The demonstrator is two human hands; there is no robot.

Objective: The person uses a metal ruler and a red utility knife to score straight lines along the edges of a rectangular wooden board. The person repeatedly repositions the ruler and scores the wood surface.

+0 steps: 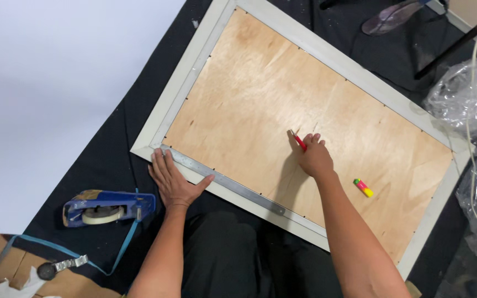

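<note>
A plywood panel (282, 94) in a pale grey frame (180, 88) lies on a dark cloth. My right hand (316, 157) rests on the plywood near its middle and grips a red pencil (299, 141), tip pointing up-left on the wood. My left hand (173, 179) lies flat with fingers spread at the frame's near-left corner, pressing on the end of a steel ruler (227, 183) that runs along the frame's near edge. A small pink-and-yellow eraser (363, 187) lies on the plywood to the right of my right forearm.
A blue tape dispenser (109, 207) with a strap sits on the cloth at left. Crumpled clear plastic (467, 99) is piled at right. A sandal (390, 16) and a dark rod (459, 40) lie beyond the frame. Cardboard (6, 259) shows bottom left.
</note>
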